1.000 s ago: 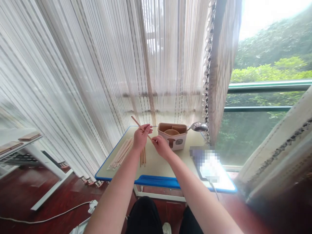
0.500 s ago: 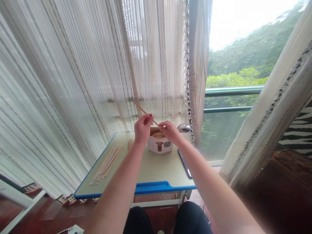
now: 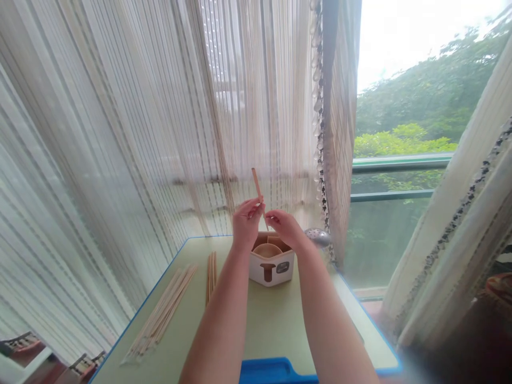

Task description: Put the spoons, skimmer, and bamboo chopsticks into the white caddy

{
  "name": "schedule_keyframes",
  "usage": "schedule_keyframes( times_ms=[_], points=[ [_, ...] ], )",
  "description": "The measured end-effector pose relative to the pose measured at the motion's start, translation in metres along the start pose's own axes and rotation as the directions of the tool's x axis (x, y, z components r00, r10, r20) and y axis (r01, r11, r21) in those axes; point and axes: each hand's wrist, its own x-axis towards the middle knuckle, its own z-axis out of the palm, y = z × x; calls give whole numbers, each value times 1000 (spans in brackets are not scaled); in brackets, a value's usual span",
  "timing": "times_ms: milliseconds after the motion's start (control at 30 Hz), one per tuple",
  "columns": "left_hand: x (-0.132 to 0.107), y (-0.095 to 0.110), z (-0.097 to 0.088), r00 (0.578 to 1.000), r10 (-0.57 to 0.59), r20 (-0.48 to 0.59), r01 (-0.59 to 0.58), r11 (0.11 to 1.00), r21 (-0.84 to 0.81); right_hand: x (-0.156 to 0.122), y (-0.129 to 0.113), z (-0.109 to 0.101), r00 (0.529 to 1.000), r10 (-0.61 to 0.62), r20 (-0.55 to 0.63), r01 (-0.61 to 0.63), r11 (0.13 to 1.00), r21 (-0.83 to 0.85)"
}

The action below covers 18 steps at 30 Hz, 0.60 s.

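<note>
Above the table, my left hand (image 3: 247,220) pinches a pair of wooden chopsticks (image 3: 256,182) around their middle. They stand nearly upright, leaning slightly left at the top. The fingers of my right hand (image 3: 282,223) are closed at their lower end. Just below both hands is a white utensil holder (image 3: 261,276) with brown compartments, one of them round at the front. The head of a perforated metal skimmer (image 3: 319,237) shows beyond its right side. Left of my left forearm lie loose chopsticks (image 3: 212,274), partly covered by the arm.
Farther left on the pale table (image 3: 267,325) lies a bundle of chopsticks (image 3: 166,306) in clear wrapping. A blue tray edge (image 3: 266,370) runs along the front. Striped string curtains (image 3: 120,133) hang behind, and a window with a green railing (image 3: 400,166) is at the right.
The chopsticks have swung from a leftward slant to nearly upright. Both hands stay on them. The view has shifted, so the table appears nearer and the holder lower.
</note>
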Motion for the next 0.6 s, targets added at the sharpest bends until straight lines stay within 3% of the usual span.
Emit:
schedule_keyframes(
  times_ms=[233,400,600],
  points=[
    [5,-19,-1,999,-3,45,2,1000,19,3,-2,-8,981,-23,192,42,995,-93],
    [2,-38,1,997,-78,30,78,997,-23,6,5,-8,986,69,154,-33,973,-227],
    [-2,-43,9,996,-82,30,82,997,-9,8,13,-6,987,105,120,-62,945,-322]
  ],
)
